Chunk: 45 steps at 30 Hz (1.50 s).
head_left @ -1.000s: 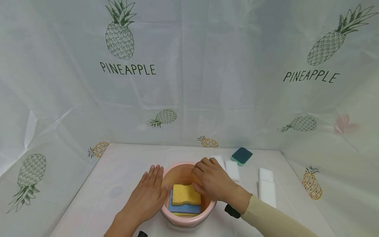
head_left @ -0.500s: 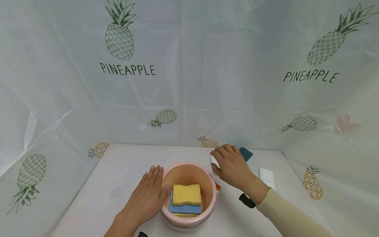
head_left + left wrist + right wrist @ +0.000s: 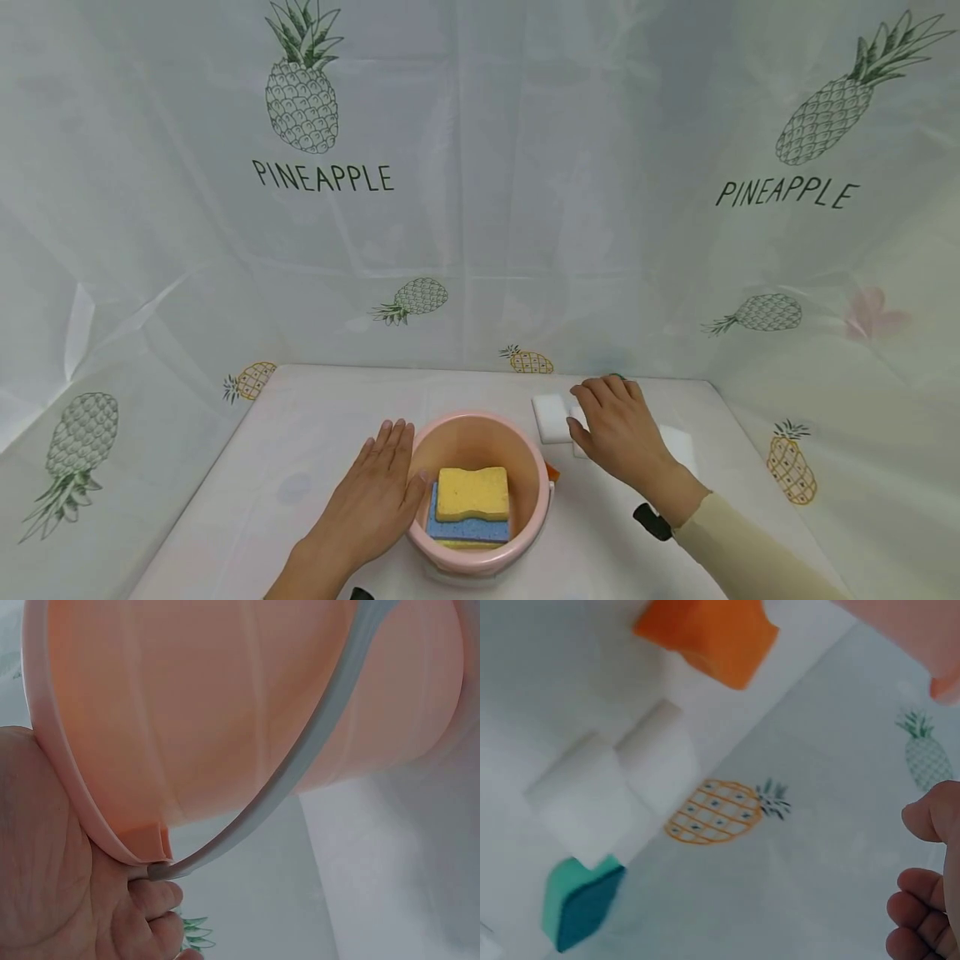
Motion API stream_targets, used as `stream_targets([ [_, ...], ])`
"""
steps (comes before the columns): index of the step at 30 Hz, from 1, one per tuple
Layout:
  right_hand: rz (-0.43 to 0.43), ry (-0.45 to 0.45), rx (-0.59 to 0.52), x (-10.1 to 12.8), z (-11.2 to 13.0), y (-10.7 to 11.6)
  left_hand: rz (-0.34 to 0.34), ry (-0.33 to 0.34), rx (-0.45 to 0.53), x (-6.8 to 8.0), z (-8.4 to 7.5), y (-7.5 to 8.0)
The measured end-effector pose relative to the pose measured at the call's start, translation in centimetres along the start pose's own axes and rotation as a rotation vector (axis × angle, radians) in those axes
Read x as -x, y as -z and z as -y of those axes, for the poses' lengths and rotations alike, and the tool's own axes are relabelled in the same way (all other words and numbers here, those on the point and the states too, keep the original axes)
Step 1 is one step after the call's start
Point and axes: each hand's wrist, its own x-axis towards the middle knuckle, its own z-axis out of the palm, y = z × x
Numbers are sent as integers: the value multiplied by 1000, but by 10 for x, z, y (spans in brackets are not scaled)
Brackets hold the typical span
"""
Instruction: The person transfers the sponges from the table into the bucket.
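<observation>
A pink bucket [image 3: 480, 564] stands at the front of the table. Inside it a yellow sponge [image 3: 472, 494] lies on a blue sponge [image 3: 471, 529], with another yellow edge below. Straight-fingered, my left hand [image 3: 375, 496] rests against the bucket's left rim, by the handle's [image 3: 289, 769] end. Beyond the bucket on the right, my right hand [image 3: 618, 429] hangs over white sponge blocks [image 3: 551, 418], its fingers loosely bent and holding nothing. In the right wrist view, a green sponge with a dark scouring pad [image 3: 589, 907] lies beside two white blocks; the head view mostly hides it behind the hand.
An orange sponge [image 3: 712, 637] lies close to the bucket's right side. More white blocks [image 3: 681, 448] sit farther right, partly behind the right forearm. A pineapple-print sheet [image 3: 585, 208] rises along the table's back and sides.
My right hand has left the bucket's rim and moved right, over the white blocks and in front of the green sponge. The left hand and the bucket have stayed put.
</observation>
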Motion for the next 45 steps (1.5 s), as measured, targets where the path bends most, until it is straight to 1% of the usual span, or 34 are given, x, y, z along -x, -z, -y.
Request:
stream_targets([
  [4,46,-47,14,21,6,-14,0,-4,-5,0,0,0],
  [9,157,-121,-8,44,22,-32,-2,-8,-4,0,0,0],
  [12,215,-145,-16,54,33,-42,-2,-10,-6,0,0,0],
  [17,294,-168,-52,62,49,-56,1,-8,-3,0,0,-1],
  [23,358,-184,-77,62,60,-63,5,-4,6,0,-1,1],
  [26,390,-196,-58,62,59,-64,6,-4,4,0,-1,1],
  [29,413,-217,-41,63,53,-66,4,-6,0,0,-1,1],
  [35,401,-266,-56,63,37,-68,9,-1,-8,0,-1,1],
  [40,450,-243,-75,61,32,-72,9,0,-5,0,-1,2],
  [45,498,-219,-59,57,33,-77,9,-1,-1,-1,-1,2],
])
